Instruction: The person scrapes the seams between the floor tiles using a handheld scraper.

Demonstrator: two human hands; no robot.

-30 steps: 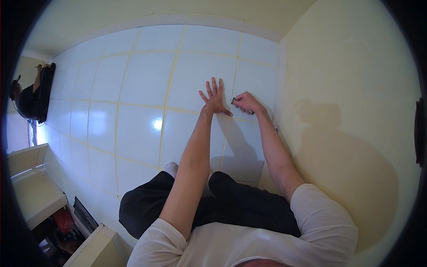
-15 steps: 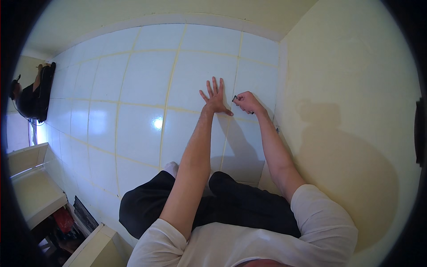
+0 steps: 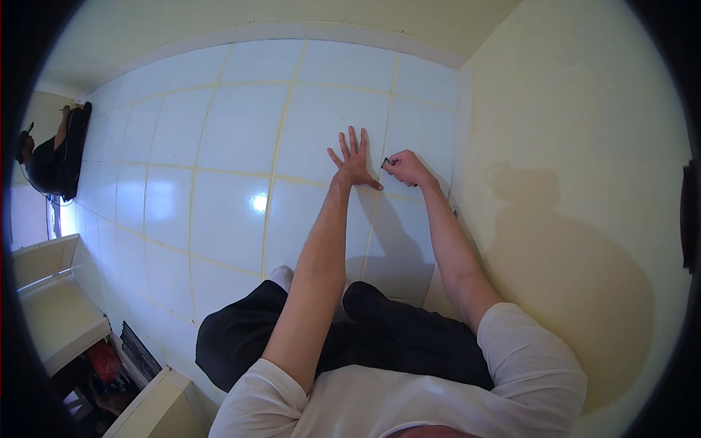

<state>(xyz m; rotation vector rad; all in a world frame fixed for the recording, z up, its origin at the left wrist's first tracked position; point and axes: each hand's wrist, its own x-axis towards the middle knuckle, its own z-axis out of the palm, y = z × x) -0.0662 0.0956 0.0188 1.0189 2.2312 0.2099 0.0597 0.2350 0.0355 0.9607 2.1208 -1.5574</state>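
Observation:
On the pale tiled floor (image 3: 234, 135), my left hand (image 3: 353, 167) lies flat with its fingers spread, pressed on a tile just left of a grout line. Nothing is in it. My right hand (image 3: 409, 169) is closed around a small dark hand tool (image 3: 385, 163). The tool's black tip sticks out on the left side of the fist, at the yellowish grout line between two tiles. A bit of its dark other end shows below the fist; the middle is hidden by my fingers, so its exact kind is unclear.
A cream wall (image 3: 555, 241) rises close along my right side, with my shadow on it. Another wall (image 3: 350, 18) closes the far side. At the far left another person (image 3: 50, 160) in dark clothes sits on the floor. Cream furniture (image 3: 62, 321) with a red item (image 3: 104, 360) stands lower left.

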